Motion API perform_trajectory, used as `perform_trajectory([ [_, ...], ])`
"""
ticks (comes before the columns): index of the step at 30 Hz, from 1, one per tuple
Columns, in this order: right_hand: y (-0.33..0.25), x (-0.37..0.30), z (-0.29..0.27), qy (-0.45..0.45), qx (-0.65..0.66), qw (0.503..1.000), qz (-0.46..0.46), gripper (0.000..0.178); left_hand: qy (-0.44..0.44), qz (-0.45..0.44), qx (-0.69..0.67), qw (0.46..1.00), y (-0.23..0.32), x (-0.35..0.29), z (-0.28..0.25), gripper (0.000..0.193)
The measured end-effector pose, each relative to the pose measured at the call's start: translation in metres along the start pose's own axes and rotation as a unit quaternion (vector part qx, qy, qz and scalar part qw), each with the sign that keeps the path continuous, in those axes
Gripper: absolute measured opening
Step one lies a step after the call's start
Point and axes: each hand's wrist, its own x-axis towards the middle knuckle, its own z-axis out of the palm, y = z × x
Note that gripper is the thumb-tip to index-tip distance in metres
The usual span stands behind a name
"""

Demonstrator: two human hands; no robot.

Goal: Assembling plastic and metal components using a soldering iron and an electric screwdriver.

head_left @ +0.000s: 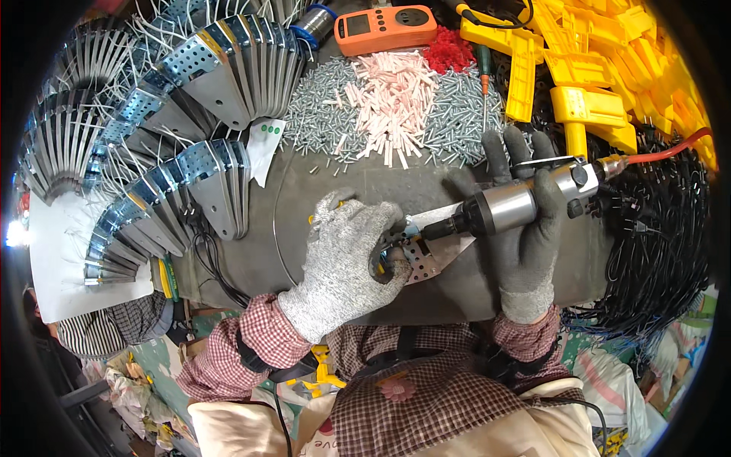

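My left hand, in a speckled grey knit glove, is closed around a flat metal piece with a perforated bracket. Bits of yellow show between its fingers, and much of the piece is hidden by the glove. Across the dark palm of my right hand lies a silver air screwdriver, its black nose pointing left at the bracket. A finger of that hand wraps over the tool's body while others stretch beyond it. The tip meets or nearly meets the bracket; contact cannot be told. A red-orange hose leaves the tool's rear.
Fanned metal blades with perforated plates and white wires crowd the left. Loose screws and pale pink sleeves lie at the back, near an orange meter and a screwdriver. Yellow plastic shells and black cables fill the right.
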Motion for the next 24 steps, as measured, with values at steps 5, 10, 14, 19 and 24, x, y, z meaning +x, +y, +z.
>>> perform_trajectory([
  [5,0.001,0.007,-0.018,-0.053,0.086,0.994,0.038,0.052,-0.020,0.005,0.027,0.999,-0.008,-0.004,-0.001,0.030],
  [10,0.003,0.011,-0.026,-0.090,0.117,0.988,0.042,0.053,0.022,0.020,0.019,0.999,-0.008,-0.006,0.001,0.031],
  [14,0.004,0.011,-0.027,-0.109,0.126,0.985,0.045,0.054,0.021,0.023,0.019,0.999,-0.009,-0.006,0.000,0.033],
  [19,0.007,0.011,-0.021,-0.127,0.126,0.982,0.053,0.055,0.004,0.013,0.008,1.000,-0.010,-0.003,-0.002,0.033],
  [24,0.009,0.013,-0.018,-0.155,0.114,0.980,0.045,0.056,-0.041,0.006,0.005,0.999,-0.011,-0.003,-0.005,0.038],
])
